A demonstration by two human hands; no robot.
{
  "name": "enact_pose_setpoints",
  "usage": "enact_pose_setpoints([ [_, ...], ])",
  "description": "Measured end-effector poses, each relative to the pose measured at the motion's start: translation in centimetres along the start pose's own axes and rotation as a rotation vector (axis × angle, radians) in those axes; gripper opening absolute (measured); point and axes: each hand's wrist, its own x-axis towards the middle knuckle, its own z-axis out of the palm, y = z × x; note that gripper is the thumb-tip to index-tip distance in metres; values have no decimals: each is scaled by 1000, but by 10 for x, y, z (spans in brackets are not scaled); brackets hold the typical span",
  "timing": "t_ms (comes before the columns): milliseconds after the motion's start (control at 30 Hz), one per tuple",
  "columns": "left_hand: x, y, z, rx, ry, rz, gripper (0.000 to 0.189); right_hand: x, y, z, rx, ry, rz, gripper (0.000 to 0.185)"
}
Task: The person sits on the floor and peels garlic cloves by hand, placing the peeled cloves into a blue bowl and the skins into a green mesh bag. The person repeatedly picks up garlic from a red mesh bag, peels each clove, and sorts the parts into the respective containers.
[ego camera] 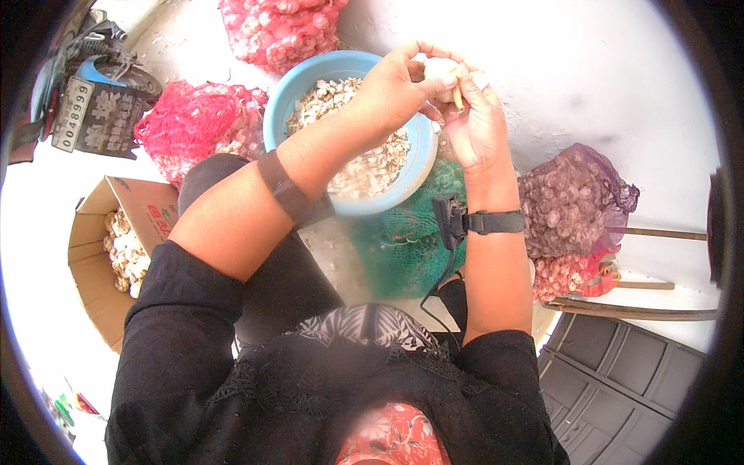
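A pale garlic bulb [440, 71] with a short stem is held up between both hands, beyond the right rim of a blue plastic basin [278, 104]. My left hand [407, 78] has its thumb and fingers closed around the bulb's left side. On the other side, my right hand [478, 119] pinches the bulb near its stem, palm partly turned to the camera. Dry garlic skins and scraps [372, 168] fill much of the basin's bottom. A black device is strapped to my right wrist, its cable running down towards my body; a dark band circles my left forearm.
Red mesh sacks of garlic [279, 32] [197, 125] stand behind and left of the basin. A cardboard box [93, 279] holds garlic bulbs at left. Green netting [401, 250] lies below the basin. A purple mesh sack [567, 203] is at right. A motorcycle [104, 87] stands upper left.
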Motion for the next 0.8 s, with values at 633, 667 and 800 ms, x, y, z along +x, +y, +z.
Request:
enact_pose_setpoints([
  [633, 9, -11, -9, -31, 22, -129, 28, -10, 0, -9, -714, 5, -187, 35],
  [667, 9, -11, -9, -9, 17, -140, 28, -10, -1, -11, -818, 18, -227, 34],
  [800, 7, -10, -10, 125, -80, -202, 33, -8, -5, -14, -916, -3, -346, 29],
])
